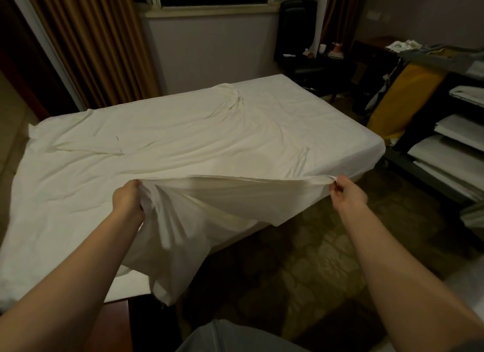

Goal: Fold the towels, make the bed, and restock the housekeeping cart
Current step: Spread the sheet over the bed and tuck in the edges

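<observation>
Midway: sheet spread, not yet tucked.
Both the left grip [128, 199] and the right grip [348, 194] were clenched on the near edge of the wrinkled white cotton bed sheet [183, 131], lifting it off the bed [285, 87]. Smoothing and tucking seemingly remained. The dark grey housekeeping cart [408, 163] carried folded white linens [445, 163].

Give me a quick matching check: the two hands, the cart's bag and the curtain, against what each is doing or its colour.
Things:
1 left hand
2 right hand
3 cart bag
4 curtain

States:
A yellow
B brown
C grips a bunched fold of the sheet
D pinches the sheet's taut edge

Pairs: 1-C, 2-D, 3-A, 4-B
</observation>
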Demonstrator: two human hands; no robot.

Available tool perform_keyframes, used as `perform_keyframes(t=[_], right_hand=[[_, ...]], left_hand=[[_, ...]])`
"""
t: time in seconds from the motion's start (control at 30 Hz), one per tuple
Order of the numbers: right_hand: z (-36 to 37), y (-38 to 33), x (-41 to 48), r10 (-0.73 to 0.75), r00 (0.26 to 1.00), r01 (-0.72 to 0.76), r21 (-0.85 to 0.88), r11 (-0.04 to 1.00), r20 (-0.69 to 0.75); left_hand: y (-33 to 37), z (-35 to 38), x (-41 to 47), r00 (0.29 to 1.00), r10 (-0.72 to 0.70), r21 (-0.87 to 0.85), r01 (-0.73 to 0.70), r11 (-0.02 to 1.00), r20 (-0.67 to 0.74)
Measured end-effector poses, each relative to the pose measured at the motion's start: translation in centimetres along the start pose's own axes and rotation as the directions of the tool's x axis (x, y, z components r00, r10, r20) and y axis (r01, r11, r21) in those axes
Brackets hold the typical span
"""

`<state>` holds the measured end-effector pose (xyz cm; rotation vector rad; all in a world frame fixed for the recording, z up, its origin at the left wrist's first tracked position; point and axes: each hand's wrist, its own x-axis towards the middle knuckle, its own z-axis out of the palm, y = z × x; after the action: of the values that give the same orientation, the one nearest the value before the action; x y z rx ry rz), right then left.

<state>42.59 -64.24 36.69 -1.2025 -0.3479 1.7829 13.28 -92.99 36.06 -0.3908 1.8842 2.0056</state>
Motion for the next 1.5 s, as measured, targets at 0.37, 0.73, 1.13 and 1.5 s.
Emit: perform_keyframes(t=[0.37, 0.73, 1.13, 1.5], right_hand=[[7.2, 4.6, 3.7, 0.251, 0.924, -0.184, -0.238, 0.954, 0.289], [21.5, 10.9, 8.0, -0.016, 0.905, 0.307, -0.625, 0.718, 0.425], [40.5, 23.2, 15.4, -0.03, 0.838, 0.538, -0.817, 0.208, 0.544], [28.4, 27.6, 18.8, 0.239, 0.963, 0.145, -0.986, -0.08, 0.122]], left_hand=[[3.9, 3.1, 1.6, 0.995, 0.085, -0.136, -0.09, 0.987, -0.045], [9.4, 3.8, 13.0, 0.992, 0.065, -0.2, -0.086, 0.976, -0.107], [10.3, 11.0, 36.3, 0.984, 0.035, 0.553, -0.127, 0.823, 0.175], [-1.8, 13.6, 35.2, 0.896, -0.292, 0.884, -0.189, 0.428, 0.333]])
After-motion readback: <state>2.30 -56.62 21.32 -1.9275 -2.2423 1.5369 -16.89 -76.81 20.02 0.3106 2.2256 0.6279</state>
